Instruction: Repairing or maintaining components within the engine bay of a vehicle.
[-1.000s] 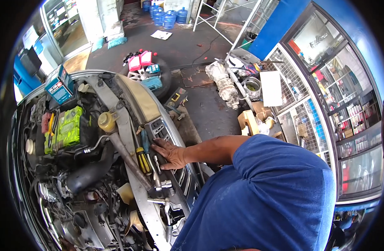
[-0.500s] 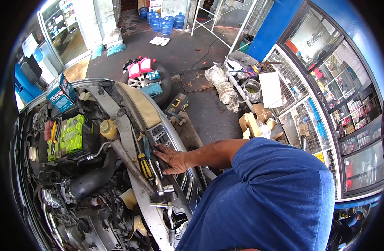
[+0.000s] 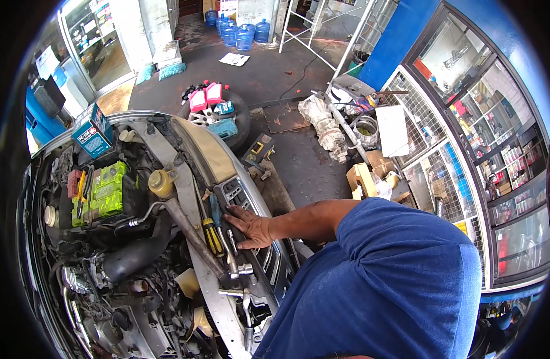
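The right hand (image 3: pixel 251 228) rests palm down on the car's front edge (image 3: pixel 274 263), its fingers spread; the left hand is out of view, so its state cannot be told. Just beside the fingertips lie a blue-handled screwdriver (image 3: pixel 215 209), a yellow-and-black screwdriver (image 3: pixel 213 238) and a metal ratchet (image 3: pixel 232 263), on the strip between the hand and a thick hose (image 3: pixel 192 234). Farther left, a battery (image 3: pixel 107 190) with a bright green top sits near a blue box (image 3: pixel 94 133).
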The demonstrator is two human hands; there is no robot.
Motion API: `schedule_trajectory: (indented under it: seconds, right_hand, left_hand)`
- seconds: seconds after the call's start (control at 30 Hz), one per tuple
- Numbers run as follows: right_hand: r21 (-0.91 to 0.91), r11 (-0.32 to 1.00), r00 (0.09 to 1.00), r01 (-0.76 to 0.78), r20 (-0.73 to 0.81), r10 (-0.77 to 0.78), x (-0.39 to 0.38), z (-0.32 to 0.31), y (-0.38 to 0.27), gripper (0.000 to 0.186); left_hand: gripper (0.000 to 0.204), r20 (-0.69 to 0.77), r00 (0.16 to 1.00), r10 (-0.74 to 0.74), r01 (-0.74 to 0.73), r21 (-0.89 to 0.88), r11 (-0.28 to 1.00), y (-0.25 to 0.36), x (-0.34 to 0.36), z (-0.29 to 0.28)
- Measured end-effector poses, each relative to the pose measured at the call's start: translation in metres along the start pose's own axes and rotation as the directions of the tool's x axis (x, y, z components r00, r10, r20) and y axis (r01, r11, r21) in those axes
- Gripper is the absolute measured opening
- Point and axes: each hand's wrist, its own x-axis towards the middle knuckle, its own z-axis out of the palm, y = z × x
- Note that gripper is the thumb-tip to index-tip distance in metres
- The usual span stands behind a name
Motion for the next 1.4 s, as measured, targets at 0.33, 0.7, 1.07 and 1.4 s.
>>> schedule_trajectory:
  seconds: [0.33, 0.7, 1.07, 1.4]
  right_hand:
    - [-0.016, 0.998, 0.998, 0.054, -0.028, -0.054, -0.005, -0.003, 0.002, 0.095]
    - [-0.01, 0.99, 0.971, -0.141, 0.191, 0.141, -0.006, 0.004, 0.015, 0.093]
    - [0.057, 0.998, 0.989, 0.032, 0.14, -0.04, -0.008, -0.006, 0.001, 0.101]
    - [0.052, 0.999, 0.989, 0.006, 0.149, -0.013, 0.003, -0.008, 0.005, 0.102]
  left_hand:
    - [0.017, 0.102, 0.985, -0.142, 0.159, -0.19, 0.969, 0.007, 0.003, 0.066]
    - [0.015, -0.255, 0.941, -0.224, 0.032, -0.589, 0.807, 0.05, -0.057, -0.122]
    - [0.017, -0.888, 0.376, -0.265, -0.748, -0.46, 0.479, -0.077, -0.381, -0.495]
    - [0.018, -0.853, 0.437, -0.286, -0.755, -0.52, 0.4, -0.075, -0.384, -0.507]
